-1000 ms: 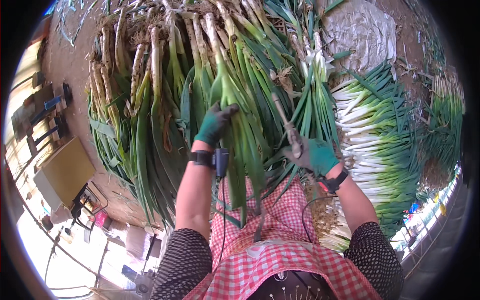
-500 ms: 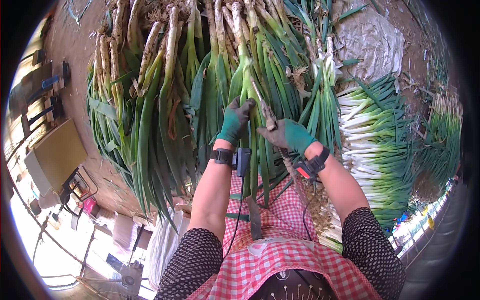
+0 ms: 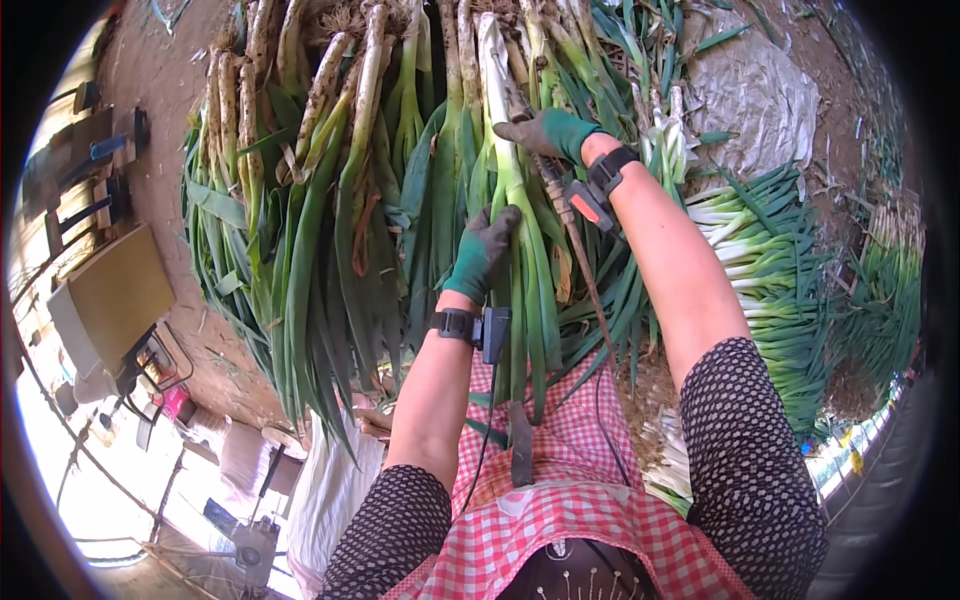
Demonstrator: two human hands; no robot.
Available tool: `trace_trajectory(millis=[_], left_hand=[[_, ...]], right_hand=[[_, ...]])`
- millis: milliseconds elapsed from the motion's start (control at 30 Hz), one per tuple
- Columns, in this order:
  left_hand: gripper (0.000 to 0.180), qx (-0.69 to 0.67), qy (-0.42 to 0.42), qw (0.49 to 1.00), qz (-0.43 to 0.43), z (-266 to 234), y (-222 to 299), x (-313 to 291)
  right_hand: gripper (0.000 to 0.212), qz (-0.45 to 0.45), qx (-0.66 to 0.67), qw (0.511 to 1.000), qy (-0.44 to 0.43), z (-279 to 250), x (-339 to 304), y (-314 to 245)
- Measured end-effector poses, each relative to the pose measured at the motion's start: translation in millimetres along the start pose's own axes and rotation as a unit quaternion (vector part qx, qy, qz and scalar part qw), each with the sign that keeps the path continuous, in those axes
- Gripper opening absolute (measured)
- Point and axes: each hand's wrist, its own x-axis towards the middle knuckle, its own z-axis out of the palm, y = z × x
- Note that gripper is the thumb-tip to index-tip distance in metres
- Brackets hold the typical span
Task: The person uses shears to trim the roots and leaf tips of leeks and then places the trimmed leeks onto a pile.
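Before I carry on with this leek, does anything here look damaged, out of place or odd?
Nothing is spilled or askew. The leek held by the left hand and right hand has a loose brown outer strip hanging off it. The uncleaned leeks beside it are soil-caked; the trimmed pile looks clean.

- Both the left hand (image 3: 483,252) and the right hand (image 3: 548,132) wear green work gloves.
- Black band with a small device just behind each glove, a thin cable trailing back.
- Dark dotted short sleeves.
- Red-and-white checked apron.
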Motion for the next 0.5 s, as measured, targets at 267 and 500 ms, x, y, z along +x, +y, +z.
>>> trace_trajectory(millis=[267,500], left_hand=[[0.082,-0.013,-0.008,0.998,-0.058,-13.1,20.9,-3.4],[0.044,0.102,-0.124,0.986,-0.049,54.5,10.9,-44.8]], right_hand=[[0.07,-0.071,-0.136,0.971,-0.182,50.2,-153.4,43.4],[0.047,-0.029,0.337,0.939,0.061,64.9,-187.4,113.8]])
